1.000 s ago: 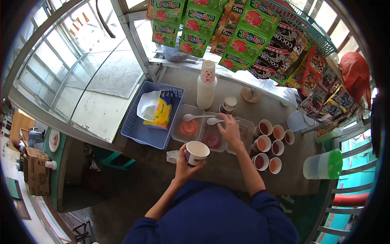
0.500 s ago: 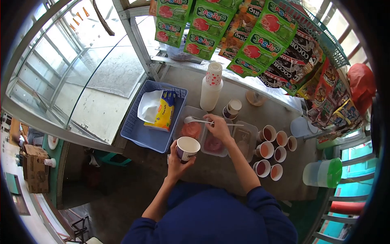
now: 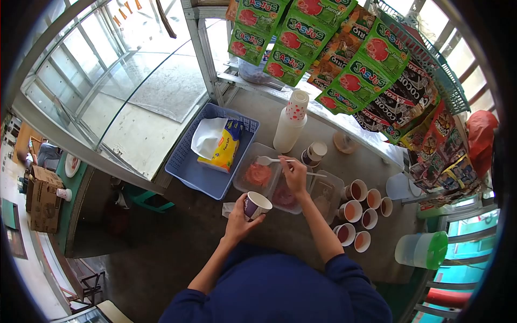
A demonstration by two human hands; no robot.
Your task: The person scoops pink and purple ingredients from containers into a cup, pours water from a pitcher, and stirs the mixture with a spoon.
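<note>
My left hand (image 3: pixel 240 222) is wrapped round a paper cup (image 3: pixel 257 205) with a white inside and a dark printed side, tilted slightly. In my right hand (image 3: pixel 294 175) is a white spoon (image 3: pixel 267 160), its bowl above a clear tub of orange-pink stuff (image 3: pixel 257 175). A second tub, with darker pink stuff (image 3: pixel 284 197), lies under my right hand. Beside it, partly behind my forearm, is a third tub with pale brownish contents (image 3: pixel 321 200). Another white handle (image 3: pixel 317 174) reaches across the tubs.
Several filled cups (image 3: pixel 353 211) stand at the right, near a green-lidded jug (image 3: pixel 423 250). A blue basket (image 3: pixel 180 175) holds a tissue pack (image 3: pixel 225 149). Behind the tubs are a white bottle topped with stacked cups (image 3: pixel 289 129) and another cup stack (image 3: pixel 313 154). Sachets (image 3: pixel 350 81) hang above.
The view has shifted, so most things sit differently in it. My left hand's cup is a little lower and farther from the orange-pink tub. The spoon remains in my right hand.
</note>
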